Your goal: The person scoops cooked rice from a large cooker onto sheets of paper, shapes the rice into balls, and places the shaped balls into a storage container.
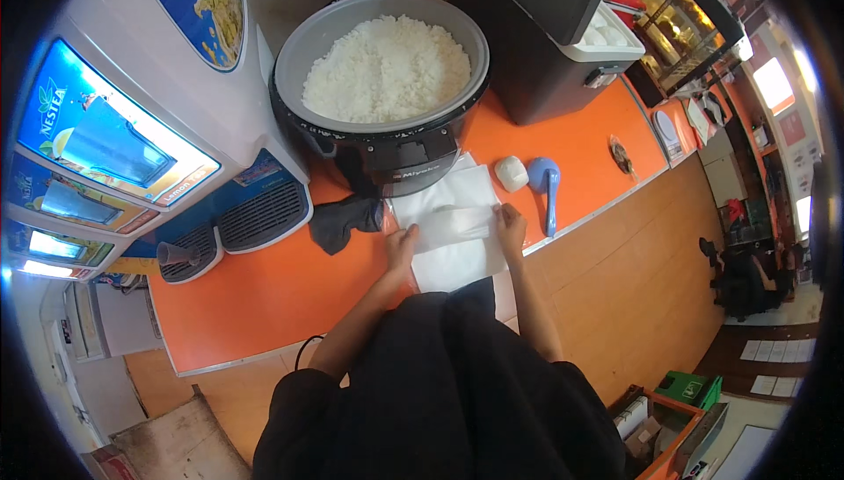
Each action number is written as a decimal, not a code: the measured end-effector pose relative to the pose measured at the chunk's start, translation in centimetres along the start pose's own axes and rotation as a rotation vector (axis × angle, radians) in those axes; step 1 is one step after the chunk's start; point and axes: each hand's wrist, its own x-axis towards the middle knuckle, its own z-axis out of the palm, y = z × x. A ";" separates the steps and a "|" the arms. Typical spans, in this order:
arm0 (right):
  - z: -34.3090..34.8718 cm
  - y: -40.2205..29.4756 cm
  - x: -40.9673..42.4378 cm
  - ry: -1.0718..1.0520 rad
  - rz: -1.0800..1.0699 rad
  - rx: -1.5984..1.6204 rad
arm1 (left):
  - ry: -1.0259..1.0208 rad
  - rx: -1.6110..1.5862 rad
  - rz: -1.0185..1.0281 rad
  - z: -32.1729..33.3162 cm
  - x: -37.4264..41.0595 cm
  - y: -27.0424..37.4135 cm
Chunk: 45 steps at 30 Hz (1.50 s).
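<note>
Both hands hold opposite ends of a folded piece of white paper (pixel 455 228), my left hand (pixel 399 247) on its left end and my right hand (pixel 510 229) on its right end. Whether anything lies inside the fold cannot be told. Beneath it, white paper sheets (pixel 452 270) lie on the orange counter. A small rounded white thing (pixel 512 173), perhaps a cup or a wrapped portion, stands beyond my right hand. Beside it is a blue scoop (pixel 544 180), its handle towards the counter's edge. Ahead, an open Miyako rice cooker (pixel 422 167) holds white cooked rice (pixel 389 71).
A Nestea drink dispenser (pixel 151 104) stands left, with a clear cup (pixel 177 254) on its drip tray. A dark cloth (pixel 336 223) lies near my left hand. Right of the cooker, a dark cooler box (pixel 547 78) holds white bundles (pixel 603 35). A small packet (pixel 620 155) lies farther right.
</note>
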 end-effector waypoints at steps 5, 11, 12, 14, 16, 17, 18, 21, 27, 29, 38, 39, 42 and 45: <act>-1.7 -3.0 -2.3 -0.067 0.172 -0.186 | -0.053 -0.130 -0.024 -1.8 -2.7 -1.3; -1.3 -7.9 -7.2 -0.061 -0.352 -0.459 | -0.090 -0.223 -0.180 -2.8 -3.5 -0.7; -0.8 -8.2 -7.9 -0.168 -0.479 -0.366 | -0.092 -0.225 -0.184 -2.8 -3.8 0.1; -0.3 -8.5 -8.5 -0.431 -0.543 -0.295 | -0.074 -0.232 -0.192 -2.8 -3.8 0.7; -0.1 -9.6 -8.5 -0.435 -0.502 -0.315 | -0.015 -0.245 -0.199 -4.1 -3.9 -0.3; -0.1 -9.9 -8.5 -0.435 -0.479 -0.325 | -0.057 -0.160 -0.245 -4.9 -4.1 -0.9; 0.0 -9.9 -8.5 -0.451 -0.480 -0.333 | -0.094 -0.074 -0.291 -6.1 -4.3 -1.5; -0.3 -10.1 -8.0 -0.494 -0.479 -0.334 | -0.541 -0.294 -0.629 -6.6 -3.7 -2.6; -0.7 -10.1 -7.5 -0.522 -0.466 -0.296 | -0.463 -0.348 -0.712 -4.5 -5.3 3.8; -0.8 -9.9 -7.6 -0.521 -0.463 -0.300 | -0.481 -0.190 -0.581 -4.7 -4.9 4.1; -0.6 -9.5 -7.9 -0.453 -0.520 -0.297 | -0.301 0.017 -0.484 -3.1 2.8 2.3; -0.5 -9.4 -8.1 -0.455 -0.521 -0.300 | -0.247 -0.002 -0.445 -2.2 3.3 2.9; -0.5 -9.3 -7.8 -0.446 -0.528 -0.308 | -0.175 0.001 -0.020 0.1 4.2 4.9; -0.4 -10.0 -7.7 -0.439 -0.561 -0.292 | -0.132 0.281 0.564 -2.2 6.5 1.8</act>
